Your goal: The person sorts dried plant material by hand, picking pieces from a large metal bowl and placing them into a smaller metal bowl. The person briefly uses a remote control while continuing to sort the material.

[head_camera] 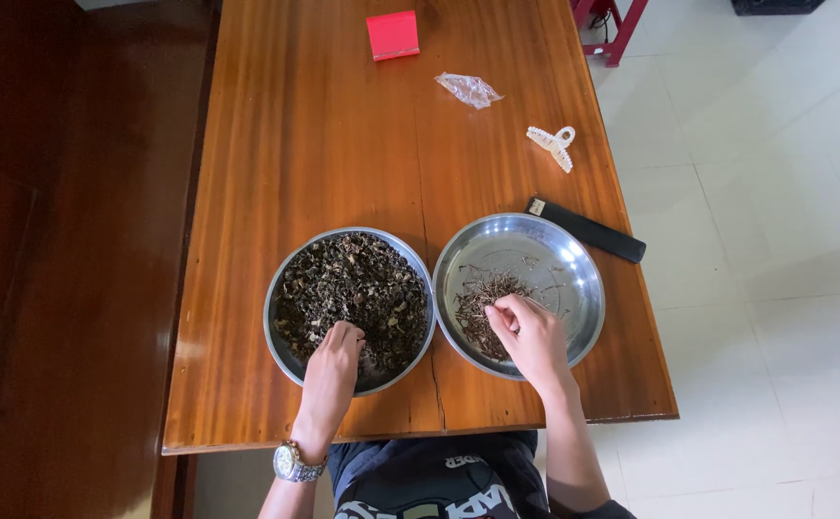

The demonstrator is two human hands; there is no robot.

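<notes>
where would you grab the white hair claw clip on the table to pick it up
Pinch the white hair claw clip at its looped handle end, toward the table's right edge. It lies flat with its teeth pointing left, so coming from above and the right probably avoids the prongs.

Glossy wooden table [324,125]; two shiny metal dishes [573,264].

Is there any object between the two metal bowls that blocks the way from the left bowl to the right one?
Nothing visible does. The left bowl of dark dried leaves and the right bowl with thin stems sit side by side, rims almost touching. The left hand is in the leaves, the right hand over the stems.
</notes>
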